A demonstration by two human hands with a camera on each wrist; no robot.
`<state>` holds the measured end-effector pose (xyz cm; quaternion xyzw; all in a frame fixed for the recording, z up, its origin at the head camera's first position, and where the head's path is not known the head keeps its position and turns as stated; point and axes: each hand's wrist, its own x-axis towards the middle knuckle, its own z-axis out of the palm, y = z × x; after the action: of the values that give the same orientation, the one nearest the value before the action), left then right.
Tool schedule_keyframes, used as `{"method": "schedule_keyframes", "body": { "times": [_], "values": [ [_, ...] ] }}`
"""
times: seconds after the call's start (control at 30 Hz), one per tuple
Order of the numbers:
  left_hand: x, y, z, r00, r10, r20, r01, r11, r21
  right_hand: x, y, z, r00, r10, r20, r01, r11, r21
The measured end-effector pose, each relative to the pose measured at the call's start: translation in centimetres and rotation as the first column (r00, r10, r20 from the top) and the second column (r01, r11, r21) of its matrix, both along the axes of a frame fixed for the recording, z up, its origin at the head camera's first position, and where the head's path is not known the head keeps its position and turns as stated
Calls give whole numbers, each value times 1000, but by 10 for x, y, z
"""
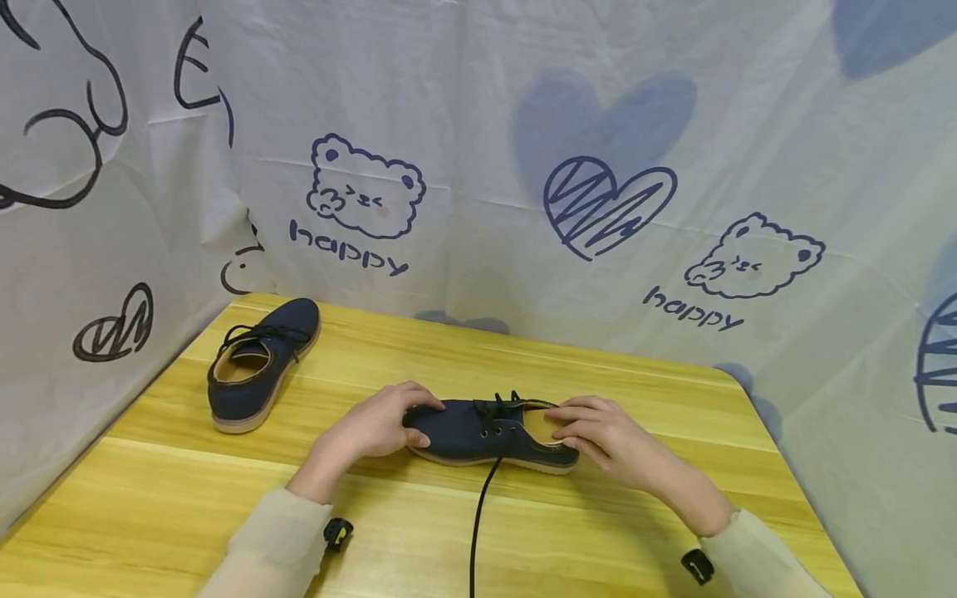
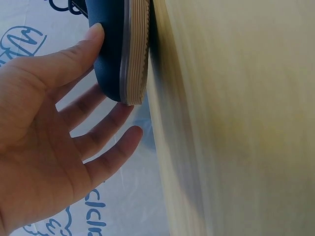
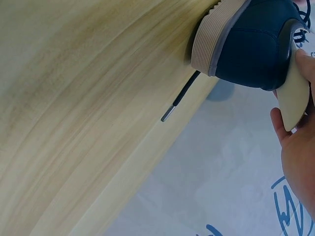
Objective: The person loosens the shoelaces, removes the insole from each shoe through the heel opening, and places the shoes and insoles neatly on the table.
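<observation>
At the far left corner of the wooden table I see a second navy shoe, laced, its toe pointing to the far right, well apart from my hands. Nearer the middle, my left hand rests over the toe of the navy shoe I am working on; from the left wrist view the fingers lie nearly straight and spread, the thumb pressing the toe cap without really clutching it. That shoe sits flat on its sole near the table's centre, its long axis running left to right, toe to the left, heel to the right. A loose black lace trails from its eyelets toward the near edge. At the heel, my right hand has its fingers curled at the opening, pinching a pale insole that sticks out of the shoe.
</observation>
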<state>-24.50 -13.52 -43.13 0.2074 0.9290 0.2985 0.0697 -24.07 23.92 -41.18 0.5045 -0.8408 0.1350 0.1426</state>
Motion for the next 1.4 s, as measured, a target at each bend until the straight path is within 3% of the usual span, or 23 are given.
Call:
{"method": "schedule_keyframes", "body": {
  "times": [1.4],
  "values": [
    [1,-1,1,1000,2,10,-2,1000,2,6,19,13,999,-35,-15,33,997,-67]
  ]
}}
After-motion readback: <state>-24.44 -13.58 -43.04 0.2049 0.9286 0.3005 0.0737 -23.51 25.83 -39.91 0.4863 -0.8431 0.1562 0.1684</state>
